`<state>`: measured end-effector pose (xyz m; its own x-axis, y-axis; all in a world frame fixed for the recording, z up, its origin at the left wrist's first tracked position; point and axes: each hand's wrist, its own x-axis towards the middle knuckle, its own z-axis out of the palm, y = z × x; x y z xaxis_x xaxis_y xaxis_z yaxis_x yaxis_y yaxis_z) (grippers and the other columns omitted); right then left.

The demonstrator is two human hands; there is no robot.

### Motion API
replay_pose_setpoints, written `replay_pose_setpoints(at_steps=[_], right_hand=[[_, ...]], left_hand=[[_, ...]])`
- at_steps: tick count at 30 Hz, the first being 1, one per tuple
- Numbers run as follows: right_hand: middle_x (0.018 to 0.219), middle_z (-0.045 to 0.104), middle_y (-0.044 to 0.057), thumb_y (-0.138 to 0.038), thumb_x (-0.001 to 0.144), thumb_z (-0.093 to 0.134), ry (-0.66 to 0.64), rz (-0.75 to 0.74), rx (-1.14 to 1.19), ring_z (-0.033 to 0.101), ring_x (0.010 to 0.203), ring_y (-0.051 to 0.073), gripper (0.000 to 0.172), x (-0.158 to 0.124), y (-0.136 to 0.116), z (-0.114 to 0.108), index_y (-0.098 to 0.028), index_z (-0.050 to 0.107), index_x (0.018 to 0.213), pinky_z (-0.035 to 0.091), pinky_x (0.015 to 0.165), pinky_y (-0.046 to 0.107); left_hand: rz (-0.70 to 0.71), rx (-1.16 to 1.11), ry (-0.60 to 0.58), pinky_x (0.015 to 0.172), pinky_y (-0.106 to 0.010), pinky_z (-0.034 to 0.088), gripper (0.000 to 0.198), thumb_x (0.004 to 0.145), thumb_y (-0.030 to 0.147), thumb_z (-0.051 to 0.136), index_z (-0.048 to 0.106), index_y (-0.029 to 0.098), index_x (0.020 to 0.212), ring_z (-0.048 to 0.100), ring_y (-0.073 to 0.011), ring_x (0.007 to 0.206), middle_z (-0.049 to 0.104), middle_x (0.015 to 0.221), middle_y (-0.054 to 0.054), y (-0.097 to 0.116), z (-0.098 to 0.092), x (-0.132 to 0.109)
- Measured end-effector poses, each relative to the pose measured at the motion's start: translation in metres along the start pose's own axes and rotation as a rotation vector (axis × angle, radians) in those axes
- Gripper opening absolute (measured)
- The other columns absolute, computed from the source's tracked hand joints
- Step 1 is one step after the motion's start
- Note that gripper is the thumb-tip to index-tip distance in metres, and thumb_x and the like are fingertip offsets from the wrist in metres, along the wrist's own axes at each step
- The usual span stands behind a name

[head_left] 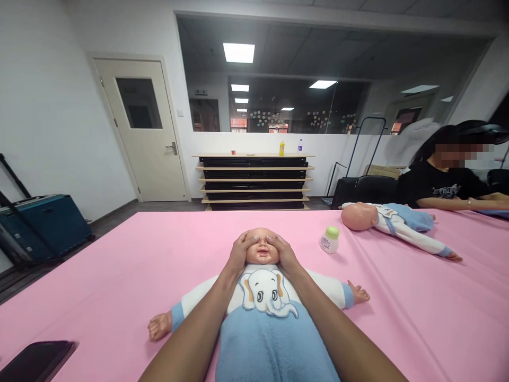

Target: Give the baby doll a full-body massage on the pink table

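Note:
A baby doll (270, 339) in a white and blue suit with an elephant on its chest lies on its back, arms spread. My left hand (239, 253) rests against one side of the doll's head, its thumb over one eye. On the other side my right hand (285, 251) cups the cheek the same way, thumb over the other eye. The doll's mouth and forehead show between the hands. Both hands touch the head with fingers spread around it rather than closed.
A white bottle with a green cap (330, 240) stands right of the doll on the pink cloth (119, 276). A second doll (397, 223) lies at the back right, near a seated person (445, 175). A dark phone (40, 361) lies at the front left.

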<state>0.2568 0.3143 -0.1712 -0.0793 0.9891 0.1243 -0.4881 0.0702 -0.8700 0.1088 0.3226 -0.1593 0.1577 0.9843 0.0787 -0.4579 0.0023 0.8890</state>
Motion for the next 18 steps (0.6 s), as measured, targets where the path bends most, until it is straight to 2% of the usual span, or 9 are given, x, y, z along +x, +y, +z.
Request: replay_pose_setpoints(at_steps=[6,11,18], right_hand=[[0.104,0.068,0.007,-0.038,0.074,0.073,0.003,-0.036,-0.001,0.064,0.097,0.025,0.04,-0.0009,-0.0012,0.0021,-0.017,0.066,0.107,0.048,0.092,0.04],[0.099,0.07,0.01,-0.042,0.07,0.076,0.054,0.018,-0.019,0.065,0.094,0.028,0.041,0.002,0.0017,-0.0004,-0.016,0.069,0.102,0.049,0.089,0.042],[0.1,0.07,0.011,-0.041,0.071,0.075,0.052,0.004,-0.041,0.065,0.097,0.03,0.04,0.004,0.0026,-0.0019,-0.015,0.07,0.1,0.048,0.091,0.044]], left_hand=[[0.021,-0.004,-0.022,0.085,-0.029,0.049,0.056,0.065,0.038,0.075,0.061,0.012,0.113,0.063,-0.0178,0.089,0.067,0.1,-0.01,-0.0017,-0.0007,-0.0007],[0.058,-0.001,-0.002,0.087,-0.029,0.048,0.053,0.067,0.045,0.073,0.063,0.012,0.108,0.062,-0.0164,0.09,0.066,0.102,-0.01,-0.002,0.0003,0.0],[0.059,0.013,0.0,0.088,-0.029,0.047,0.051,0.064,0.041,0.076,0.066,0.012,0.105,0.062,-0.0166,0.09,0.067,0.102,-0.01,0.0004,0.0,0.0016]])
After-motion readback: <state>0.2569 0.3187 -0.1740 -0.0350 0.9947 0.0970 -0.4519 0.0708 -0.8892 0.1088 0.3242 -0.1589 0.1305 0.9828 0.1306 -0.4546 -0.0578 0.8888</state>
